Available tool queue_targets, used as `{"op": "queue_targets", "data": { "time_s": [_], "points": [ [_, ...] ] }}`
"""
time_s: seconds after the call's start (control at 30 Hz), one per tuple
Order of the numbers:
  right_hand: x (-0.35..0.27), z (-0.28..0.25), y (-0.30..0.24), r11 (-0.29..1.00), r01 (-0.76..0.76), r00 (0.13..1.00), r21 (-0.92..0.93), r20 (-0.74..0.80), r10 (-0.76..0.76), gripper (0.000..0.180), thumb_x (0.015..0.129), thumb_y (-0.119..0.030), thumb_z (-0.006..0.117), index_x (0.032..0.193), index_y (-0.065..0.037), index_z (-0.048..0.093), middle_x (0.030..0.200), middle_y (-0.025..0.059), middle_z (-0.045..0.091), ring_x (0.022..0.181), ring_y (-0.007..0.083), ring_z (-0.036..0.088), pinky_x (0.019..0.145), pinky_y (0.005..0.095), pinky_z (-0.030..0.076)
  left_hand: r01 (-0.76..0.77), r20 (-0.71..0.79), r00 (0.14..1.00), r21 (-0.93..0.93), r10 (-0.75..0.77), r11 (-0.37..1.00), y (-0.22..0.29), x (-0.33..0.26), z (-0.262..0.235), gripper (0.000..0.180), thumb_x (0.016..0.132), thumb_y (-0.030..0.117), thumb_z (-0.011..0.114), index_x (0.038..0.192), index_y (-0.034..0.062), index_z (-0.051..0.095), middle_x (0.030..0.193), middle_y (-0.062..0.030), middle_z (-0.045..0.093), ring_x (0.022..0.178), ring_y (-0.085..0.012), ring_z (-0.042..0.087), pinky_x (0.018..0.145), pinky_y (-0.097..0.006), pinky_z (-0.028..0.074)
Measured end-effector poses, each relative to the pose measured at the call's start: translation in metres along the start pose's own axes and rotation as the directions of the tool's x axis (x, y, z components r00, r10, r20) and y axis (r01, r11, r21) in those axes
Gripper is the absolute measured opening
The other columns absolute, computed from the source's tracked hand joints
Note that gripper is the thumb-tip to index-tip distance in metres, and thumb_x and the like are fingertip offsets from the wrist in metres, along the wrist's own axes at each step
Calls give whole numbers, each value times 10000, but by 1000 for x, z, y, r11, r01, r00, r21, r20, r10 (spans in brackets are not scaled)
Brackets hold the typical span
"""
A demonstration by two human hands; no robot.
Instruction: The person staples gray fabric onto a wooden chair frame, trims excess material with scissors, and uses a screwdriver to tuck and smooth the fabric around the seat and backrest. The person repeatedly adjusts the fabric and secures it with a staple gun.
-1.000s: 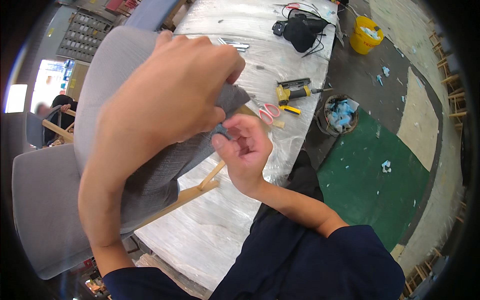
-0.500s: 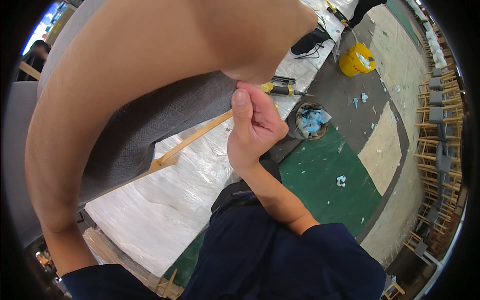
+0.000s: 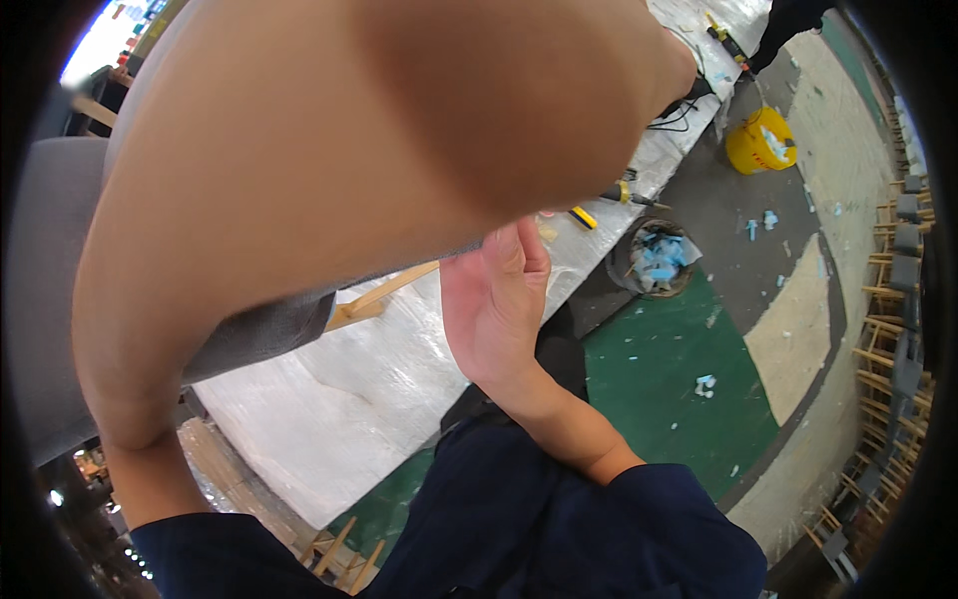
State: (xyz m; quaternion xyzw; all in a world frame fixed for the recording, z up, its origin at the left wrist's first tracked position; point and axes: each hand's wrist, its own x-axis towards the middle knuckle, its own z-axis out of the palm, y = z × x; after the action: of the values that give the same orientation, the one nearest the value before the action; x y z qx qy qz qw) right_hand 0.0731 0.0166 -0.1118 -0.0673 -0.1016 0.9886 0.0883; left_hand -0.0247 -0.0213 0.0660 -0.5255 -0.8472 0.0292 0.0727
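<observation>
A person's left hand (image 3: 589, 110), fingers hidden, arches over a grey upholstered piece (image 3: 267, 334) on a plastic-wrapped table (image 3: 329, 419), perhaps steadying it, while the right hand (image 3: 497, 309), thumb near fingers, waits beside its edge, whether either grips being impossible to tell.

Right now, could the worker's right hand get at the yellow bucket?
Probably not without moving: the yellow bucket stands on the floor beyond the table, well away from the right hand, which is near the grey upholstery.
</observation>
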Motion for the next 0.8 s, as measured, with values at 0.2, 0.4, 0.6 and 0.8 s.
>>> {"op": "queue_targets", "data": {
  "time_s": [0.2, 0.4, 0.6, 0.8],
  "points": [
    [12, -22, 15, 999, 33, 995, 34, 96, -36, 268, 939, -143, 730, 1187, -44, 703, 1002, 12, 686, 866, 86, 577, 745, 260, 449, -40, 116, 992, -31, 43, 999, -3, 29, -1, 560, 537, 79, 868, 1055, 100, 655, 1042, -61, 684, 1003, -289, 630, 952, -418, 454],
    [23, -22, 28, 983, -32, 972, 179, 234, -12, 200, 967, -117, 673, 1140, -17, 689, 1092, 63, 729, 965, 173, 681, 875, 330, 535, 80, 279, 956, 68, -96, 994, 14, 49, -9, 664, 524, 120, 869, 1154, 96, 658, 1243, -97, 659, 1137, -323, 608, 1034, -440, 439],
    [22, -27, 35, 983, -155, 974, 101, 184, 135, 175, 927, -19, 667, 1095, 27, 683, 1058, 96, 707, 954, 172, 665, 831, 320, 541, 351, -121, 935, 203, -332, 914, 30, -2, 14, 958, 615, 312, 899, 1444, 75, 482, 1496, -233, 459, 1343, -428, 491, 1113, -511, 402],
    [28, -12, 36, 923, -181, 976, 340, 180, 125, 261, 917, -2, 671, 1174, 35, 646, 1152, 126, 686, 1018, 205, 679, 879, 340, 570, 507, -155, 862, 249, -483, 825, 46, -15, 18, 970, 627, 285, 863, 1475, 84, 437, 1528, -267, 405, 1392, -469, 420, 1147, -553, 355]
  ]
}}
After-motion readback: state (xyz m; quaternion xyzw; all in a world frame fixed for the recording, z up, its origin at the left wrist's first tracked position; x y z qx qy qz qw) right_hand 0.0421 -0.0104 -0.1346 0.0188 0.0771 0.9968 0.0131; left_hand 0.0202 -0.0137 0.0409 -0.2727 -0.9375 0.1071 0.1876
